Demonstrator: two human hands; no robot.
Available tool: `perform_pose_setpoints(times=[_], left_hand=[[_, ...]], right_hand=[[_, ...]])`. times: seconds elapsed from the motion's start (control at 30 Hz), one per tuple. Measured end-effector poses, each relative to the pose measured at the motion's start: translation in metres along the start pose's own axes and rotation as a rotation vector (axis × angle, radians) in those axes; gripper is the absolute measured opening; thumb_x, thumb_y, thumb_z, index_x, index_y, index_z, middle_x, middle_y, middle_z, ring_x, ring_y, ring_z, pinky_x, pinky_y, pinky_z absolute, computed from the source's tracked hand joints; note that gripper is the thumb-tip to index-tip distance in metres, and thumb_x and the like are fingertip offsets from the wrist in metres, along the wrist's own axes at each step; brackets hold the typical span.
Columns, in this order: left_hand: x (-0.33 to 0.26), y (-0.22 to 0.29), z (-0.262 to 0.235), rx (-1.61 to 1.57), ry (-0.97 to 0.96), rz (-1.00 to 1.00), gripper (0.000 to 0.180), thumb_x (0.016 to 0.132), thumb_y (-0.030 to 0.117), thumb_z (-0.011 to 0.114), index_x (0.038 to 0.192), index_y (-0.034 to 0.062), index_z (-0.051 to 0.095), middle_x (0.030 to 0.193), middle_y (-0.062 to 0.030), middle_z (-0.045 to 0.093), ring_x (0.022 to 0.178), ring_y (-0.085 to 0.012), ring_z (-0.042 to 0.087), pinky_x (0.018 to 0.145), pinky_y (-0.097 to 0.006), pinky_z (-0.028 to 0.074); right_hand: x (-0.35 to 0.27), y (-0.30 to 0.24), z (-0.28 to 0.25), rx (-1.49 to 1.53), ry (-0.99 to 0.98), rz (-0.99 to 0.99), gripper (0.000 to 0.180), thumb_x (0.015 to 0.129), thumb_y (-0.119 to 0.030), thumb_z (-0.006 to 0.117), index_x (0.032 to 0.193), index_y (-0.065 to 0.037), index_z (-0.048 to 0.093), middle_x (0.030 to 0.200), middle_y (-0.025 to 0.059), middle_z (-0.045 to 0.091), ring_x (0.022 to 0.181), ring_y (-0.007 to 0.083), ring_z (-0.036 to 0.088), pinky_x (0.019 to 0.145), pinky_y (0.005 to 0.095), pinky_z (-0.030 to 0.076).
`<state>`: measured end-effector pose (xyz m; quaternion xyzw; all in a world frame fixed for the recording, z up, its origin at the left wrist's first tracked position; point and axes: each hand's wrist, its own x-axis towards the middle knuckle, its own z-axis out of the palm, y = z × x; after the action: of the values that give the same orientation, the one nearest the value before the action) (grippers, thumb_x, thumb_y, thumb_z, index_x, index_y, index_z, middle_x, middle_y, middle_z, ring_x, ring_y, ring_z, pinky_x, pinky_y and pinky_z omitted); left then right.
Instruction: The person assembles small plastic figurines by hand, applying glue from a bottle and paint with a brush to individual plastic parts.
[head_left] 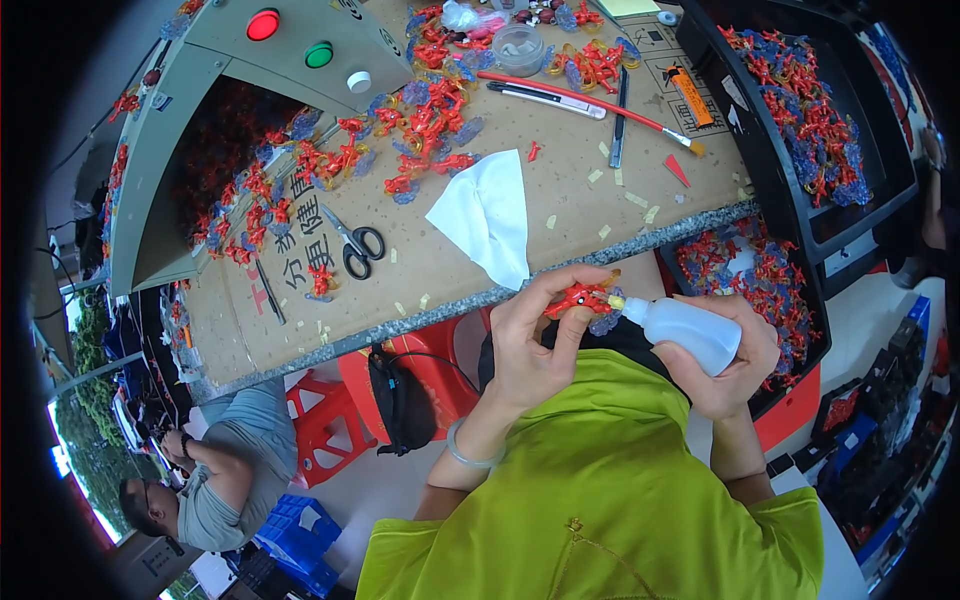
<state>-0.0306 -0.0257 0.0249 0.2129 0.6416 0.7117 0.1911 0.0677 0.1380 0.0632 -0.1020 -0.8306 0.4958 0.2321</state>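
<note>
Between the thumb and fingers of my left hand (537,345) is a small red plastic figure (578,300) with clear blue and yellow parts. My right hand (722,360) is wrapped round a white translucent squeeze bottle (692,330), tilted sideways. Its narrow yellowish tip meets the figure, or comes very close to it; I cannot tell which. Both hands are just off the table's front edge, above my lap. On the table beyond them lies a white cloth (488,215), one corner hanging over the edge.
Scissors (357,243), a utility knife (548,98), a red-handled brush (600,105) and several figures (430,120) lie on the cardboard-covered table (400,270). A grey machine (185,110) with buttons stands left. Black trays (885,160) of figures are at right. A person (235,465) sits at lower left.
</note>
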Motion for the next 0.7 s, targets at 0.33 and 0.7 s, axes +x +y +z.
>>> perform_pose_setpoints(times=[0.33,0.7], left_hand=[[-0.0022,-0.002,-0.0038,-0.057,-0.019,-0.066,0.043,0.089,-0.005,0.054,0.122,0.0025,0.027,0.11,-0.0217,0.06,0.1,-0.0228,0.062,0.086,-0.03,0.05],[-0.0008,-0.0039,-0.0059,-0.062,0.137,-0.059,0.029,0.089,-0.005,0.054,0.111,-0.0003,0.037,0.099,-0.0168,0.066,0.087,-0.0166,0.064,0.075,-0.026,0.051]], right_hand=[[0.0014,-0.0021,0.0024,-0.013,0.004,-0.028,0.036,0.063,-0.01,0.08,0.091,0.005,0.063,0.079,0.0152,0.068,0.067,0.0208,0.069,0.06,0.0274,0.052],[0.0017,0.0002,0.0056,0.068,0.036,-0.038,0.036,0.064,-0.007,0.076,0.094,0.006,0.064,0.08,0.0139,0.068,0.068,0.0199,0.067,0.06,0.0282,0.052]])
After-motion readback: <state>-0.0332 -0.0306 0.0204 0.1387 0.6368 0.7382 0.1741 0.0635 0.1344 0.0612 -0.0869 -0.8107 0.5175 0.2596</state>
